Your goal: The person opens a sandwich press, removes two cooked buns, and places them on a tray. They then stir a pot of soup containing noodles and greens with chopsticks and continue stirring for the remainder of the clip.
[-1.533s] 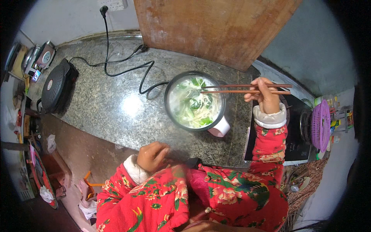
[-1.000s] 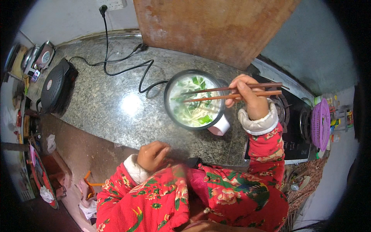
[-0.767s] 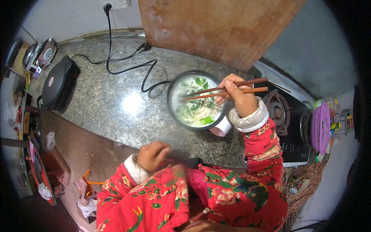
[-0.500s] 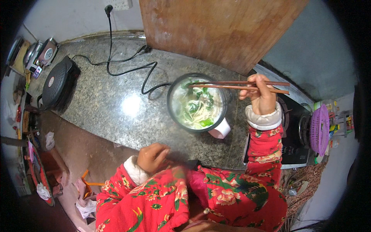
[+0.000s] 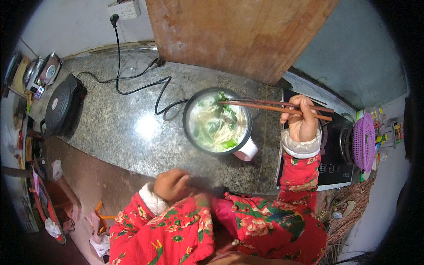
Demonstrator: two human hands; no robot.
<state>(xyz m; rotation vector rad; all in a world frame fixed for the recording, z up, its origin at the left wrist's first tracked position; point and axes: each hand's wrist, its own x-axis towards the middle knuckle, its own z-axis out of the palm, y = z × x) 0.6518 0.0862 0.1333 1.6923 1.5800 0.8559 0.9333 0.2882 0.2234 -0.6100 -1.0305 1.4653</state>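
Observation:
My right hand (image 5: 303, 116) is closed around a pair of brown wooden chopsticks (image 5: 274, 106), reaching in from the right. Their tips lift a clump of leafy greens (image 5: 221, 98) near the far rim of a round electric cooking pot (image 5: 187, 130). Pale noodles (image 5: 207, 119) and more greens lie in whitish liquid inside it. The pot has a dark rim and a pinkish-white handle (image 5: 246, 150) pointing toward the near right. Apart from the pot, my left hand (image 5: 171, 184) stays near my body by the counter's front edge, fingers curled, with nothing showing in it.
A black cord (image 5: 145, 89) runs across the stone counter (image 5: 106, 123) to the pot. At the far left sits a black round electric griddle (image 5: 62, 106). On the right are a black gas stove (image 5: 331, 172) and a purple plastic basket (image 5: 364, 141). A wooden board (image 5: 234, 39) stands behind.
The chopsticks have shifted in the pot, and greens now hang raised at their tips. The whole view has moved slightly. My left hand remains curled near my body.

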